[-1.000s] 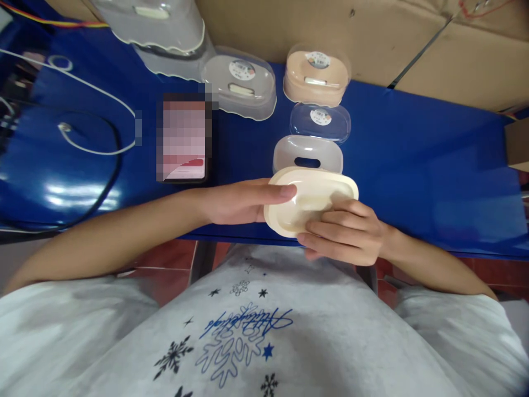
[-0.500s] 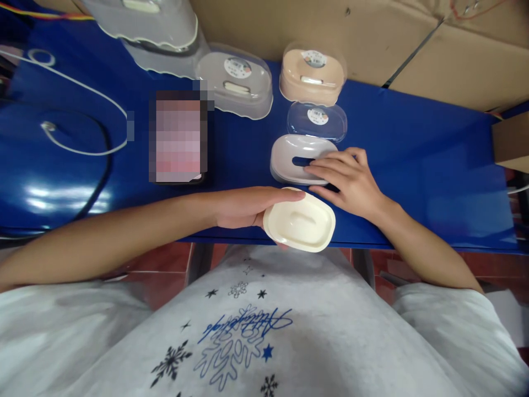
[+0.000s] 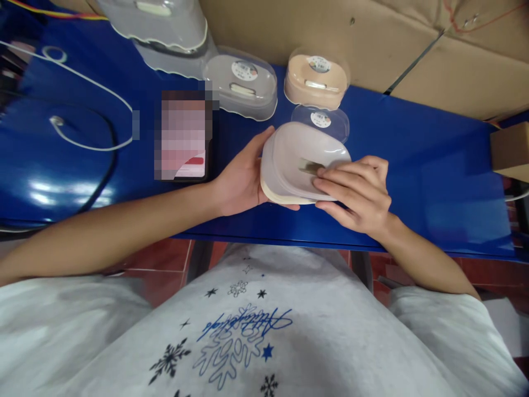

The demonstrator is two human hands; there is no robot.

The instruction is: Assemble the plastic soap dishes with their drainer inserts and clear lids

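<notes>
A whitish tissue box cover [image 3: 285, 154] with a slot in its dished top is held above the front part of the table, slightly tilted. Its cream base [image 3: 285, 199] sits against the underside, and only a thin rim of it shows. My left hand [image 3: 243, 182] cups the base from the left and below, with the thumb up along the cover's side. At the right end, my right hand [image 3: 357, 193] grips the cover, fingers on the top near the slot and thumb below the edge. Behind the cover lies a clear oval lid [image 3: 339, 124] with a round sticker.
A peach tissue box [image 3: 295, 88] under a clear lid stands at the back. Left of it are a grey tissue box [image 3: 264, 99] and a stack of grey ones [image 3: 165, 58]. A phone [image 3: 184, 138] with a blurred screen and a white cable [image 3: 88, 77] lie on the blue table [image 3: 421, 182].
My right hand has lifted the whitish cover off the table. My left hand has brought the cream base up and forward beneath it, so the two now meet.
</notes>
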